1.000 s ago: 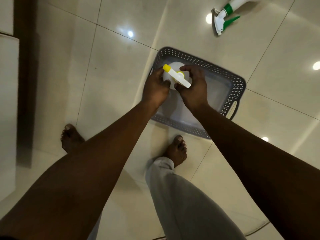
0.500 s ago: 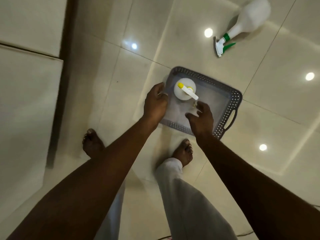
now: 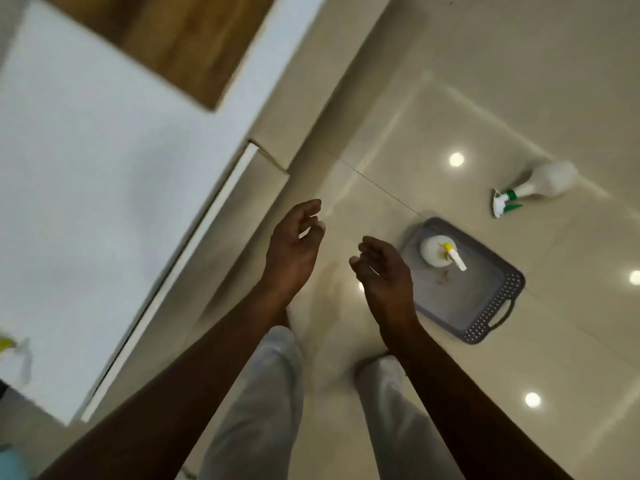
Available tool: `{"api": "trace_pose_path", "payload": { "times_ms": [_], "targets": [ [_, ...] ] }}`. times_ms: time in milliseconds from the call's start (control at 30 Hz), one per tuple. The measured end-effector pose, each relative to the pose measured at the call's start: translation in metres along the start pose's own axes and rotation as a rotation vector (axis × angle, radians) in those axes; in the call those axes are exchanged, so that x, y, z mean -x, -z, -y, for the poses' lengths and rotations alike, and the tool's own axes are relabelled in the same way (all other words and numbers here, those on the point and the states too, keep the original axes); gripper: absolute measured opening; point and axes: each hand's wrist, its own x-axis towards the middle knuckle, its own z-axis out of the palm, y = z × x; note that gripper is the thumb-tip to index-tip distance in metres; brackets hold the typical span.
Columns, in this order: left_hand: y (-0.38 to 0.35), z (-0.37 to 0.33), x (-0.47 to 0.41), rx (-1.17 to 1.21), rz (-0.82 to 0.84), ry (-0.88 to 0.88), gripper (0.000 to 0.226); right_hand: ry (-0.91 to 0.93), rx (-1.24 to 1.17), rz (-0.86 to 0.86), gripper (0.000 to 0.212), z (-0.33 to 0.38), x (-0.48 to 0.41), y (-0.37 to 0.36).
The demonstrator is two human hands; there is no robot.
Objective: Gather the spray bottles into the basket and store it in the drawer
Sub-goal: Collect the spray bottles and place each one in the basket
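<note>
A grey perforated basket (image 3: pixel 485 317) lies on the tiled floor at right. Inside it, near its far corner, a white spray bottle with a yellow nozzle (image 3: pixel 439 253) stands upright. A second white bottle with a green trigger (image 3: pixel 533 190) lies on its side on the floor beyond the basket. My left hand (image 3: pixel 294 251) and my right hand (image 3: pixel 384 271) hover empty, fingers loosely curled apart, to the left of the basket and well above the floor. A third bottle with a yellow top (image 3: pixel 14 355) shows blurred at the far left edge on the counter.
A white counter top (image 3: pixel 86 185) with a wooden panel (image 3: pixel 180 39) fills the left. Cabinet fronts (image 3: pixel 228 230) drop below its edge to the floor. My legs in light trousers (image 3: pixel 263 403) stand at the bottom. Ceiling lights reflect in the glossy tiles (image 3: pixel 456 159).
Both hands let go of the yellow-nozzle bottle, leaving it standing in the basket, and rose away to the left. The view swung up toward the counter.
</note>
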Motion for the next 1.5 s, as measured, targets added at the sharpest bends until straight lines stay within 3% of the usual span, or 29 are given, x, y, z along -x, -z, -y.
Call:
{"api": "trace_pose_path", "payload": {
  "times_ms": [233,300,500,1033,1133,1300,1500],
  "targets": [
    [0.138,-0.012,0.061,0.211,-0.283,0.017,0.038,0.223,0.085,0.246,0.039,0.096,0.048,-0.099],
    [0.147,-0.013,0.066,0.226,-0.309,0.022,0.037,0.257,0.096,0.264,0.039,0.109,0.047,-0.104],
    [0.242,0.024,0.111,0.386,-0.595,0.088,0.037,0.319,0.243,0.46,0.038,0.144,0.085,-0.188],
    [0.424,0.142,0.168,0.451,-1.312,0.288,0.035,0.337,0.46,0.818,0.045,0.123,0.168,-0.4],
    [0.452,0.163,0.158,0.478,-1.296,0.342,0.043,0.328,0.516,0.883,0.049,0.12,0.177,-0.448],
    [0.481,0.183,0.13,0.559,-1.118,0.454,0.053,0.275,0.612,0.952,0.06,0.114,0.181,-0.514],
    [0.493,0.19,0.111,0.902,-0.956,0.548,0.044,0.077,0.69,0.975,0.074,0.101,0.18,-0.554]
  ]
}}
